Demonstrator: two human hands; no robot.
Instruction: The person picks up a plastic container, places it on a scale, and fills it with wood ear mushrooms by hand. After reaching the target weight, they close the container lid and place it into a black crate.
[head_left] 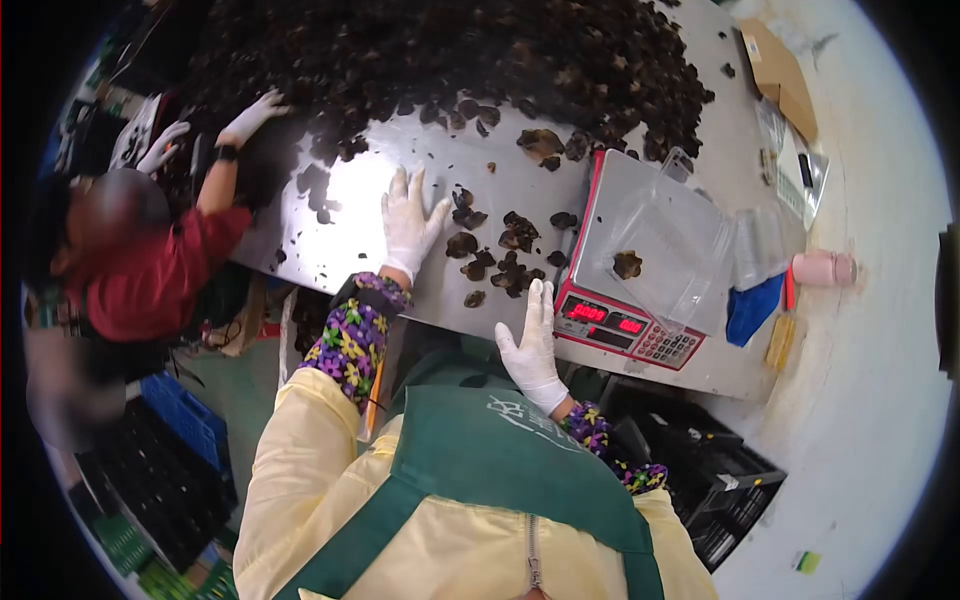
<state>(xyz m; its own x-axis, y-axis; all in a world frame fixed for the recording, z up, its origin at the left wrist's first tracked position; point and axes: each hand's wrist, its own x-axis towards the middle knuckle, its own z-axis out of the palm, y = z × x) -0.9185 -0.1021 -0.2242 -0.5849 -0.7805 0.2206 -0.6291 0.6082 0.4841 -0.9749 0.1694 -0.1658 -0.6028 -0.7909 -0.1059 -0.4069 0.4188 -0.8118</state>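
My left hand (410,222), in a white glove, is over the metal table (345,245) with its fingers spread and nothing in it. Just right of it lie loose dark brown pieces (518,232). My right hand (532,348), gloved too, is at the table's front edge, fingers extended and empty, left of the scale. On the red and silver scale (640,345), whose display is lit red, rests a clear plastic container (680,240). One brown piece (627,264) shows there.
A large heap of dark pieces (450,50) covers the table's back. At the left, a co-worker in a red sleeve (165,270) reaches to the heap. Right of the scale are a blue cloth (752,310), a pink roll (824,268) and cardboard (778,75). Black crates (715,470) stand below.
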